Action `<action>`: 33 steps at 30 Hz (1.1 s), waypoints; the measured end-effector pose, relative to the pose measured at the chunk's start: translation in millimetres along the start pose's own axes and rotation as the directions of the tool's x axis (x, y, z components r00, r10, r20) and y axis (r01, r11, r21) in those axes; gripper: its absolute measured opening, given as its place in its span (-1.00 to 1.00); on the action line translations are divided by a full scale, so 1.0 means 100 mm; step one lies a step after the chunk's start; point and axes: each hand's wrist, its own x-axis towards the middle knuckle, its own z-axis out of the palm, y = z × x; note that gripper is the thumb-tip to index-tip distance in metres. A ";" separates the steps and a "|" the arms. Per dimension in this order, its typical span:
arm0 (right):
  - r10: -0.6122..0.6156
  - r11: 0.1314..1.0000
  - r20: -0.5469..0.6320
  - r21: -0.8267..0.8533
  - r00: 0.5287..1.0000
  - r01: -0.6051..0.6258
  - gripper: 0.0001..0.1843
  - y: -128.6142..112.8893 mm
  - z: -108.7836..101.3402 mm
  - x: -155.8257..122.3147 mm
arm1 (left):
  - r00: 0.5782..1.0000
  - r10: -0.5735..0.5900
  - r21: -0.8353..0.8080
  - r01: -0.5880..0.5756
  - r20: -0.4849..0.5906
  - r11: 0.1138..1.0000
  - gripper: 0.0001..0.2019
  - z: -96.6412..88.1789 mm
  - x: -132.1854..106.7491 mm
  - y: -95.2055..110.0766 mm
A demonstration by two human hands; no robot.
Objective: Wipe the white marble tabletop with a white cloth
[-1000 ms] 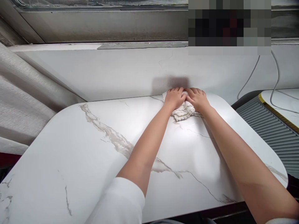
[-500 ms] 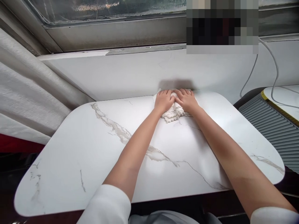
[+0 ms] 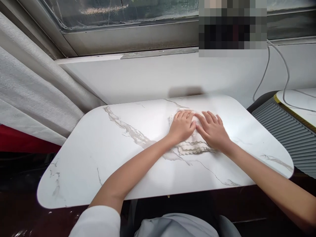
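Fingers (image 3: 183, 116) of the left hand (image 3: 181, 127) and right hand (image 3: 213, 132) lay flat, slightly spread, side by side, pressing a crumpled white cloth (image 3: 195, 147) onto the middle of a rounded white marble-patterned desk (image 3: 111, 148).

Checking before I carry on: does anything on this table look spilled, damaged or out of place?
Nothing spilled or broken. The left hand and right hand press flat on a rumpled white cloth on the marble-look table. Only oddity: a grey patch on the window ledge, where the white surface looks worn or peeled.
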 end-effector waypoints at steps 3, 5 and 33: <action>-0.001 1.000 -0.040 -0.027 0.999 0.000 -0.38 -0.03 -0.02 -0.27 | 0.999 0.031 -0.009 -0.031 0.010 0.999 -0.62 -0.02 -0.19 0.14; -0.002 0.999 -0.066 -0.040 0.998 -0.001 -0.38 -0.06 -0.02 -0.42 | 0.999 0.049 -0.014 -0.049 0.016 0.999 -0.61 -0.03 -0.32 0.22; -0.093 0.995 0.033 0.041 0.995 0.091 -0.38 -0.68 -0.01 -0.13 | 0.995 -0.095 0.084 0.093 0.015 0.992 -0.55 -0.34 -0.64 -0.19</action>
